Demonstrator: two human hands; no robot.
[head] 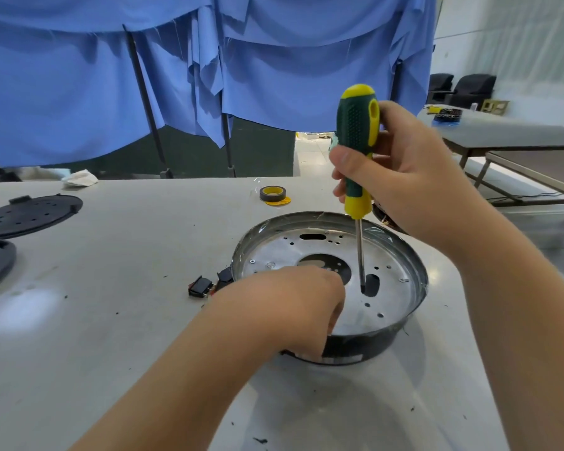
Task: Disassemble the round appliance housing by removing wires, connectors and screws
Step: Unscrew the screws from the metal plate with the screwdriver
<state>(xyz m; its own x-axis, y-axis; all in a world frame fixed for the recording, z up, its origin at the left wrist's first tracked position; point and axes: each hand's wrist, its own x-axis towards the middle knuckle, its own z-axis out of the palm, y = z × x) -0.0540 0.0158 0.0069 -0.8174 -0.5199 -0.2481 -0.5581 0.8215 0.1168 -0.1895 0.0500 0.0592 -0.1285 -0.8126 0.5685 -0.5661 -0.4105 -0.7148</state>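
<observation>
Screw stage in hand, by the look of it: no wires or connectors visible inside the housing (401, 255), which sits open side up on the surface (127, 255) just in front of the body, toward the right. Right hand (401, 177) wrapped in a full grip round the lower part of the driver (358, 131) handle, tool held near upright, shaft running down into the pan, tip at the edge of a dark oval slot in the metal plate; cannot tell whether seated on a screw head or merely poked into the opening. Left hand (293, 307) draped over the near rim, fingers curled inside, apparently steadying the housing; grip half hidden, pinching something or just pressing, cannot tell. A few small screws still showing on the plate, toward its edge. Two rocker switches (205, 285) lying loose just left of the pan; tape roll (273, 194) beyond; black cover (30, 214) far left. Next move, probably: settle the tip square in a screw head, bear down, turn it out while bracing the pan against spinning.
</observation>
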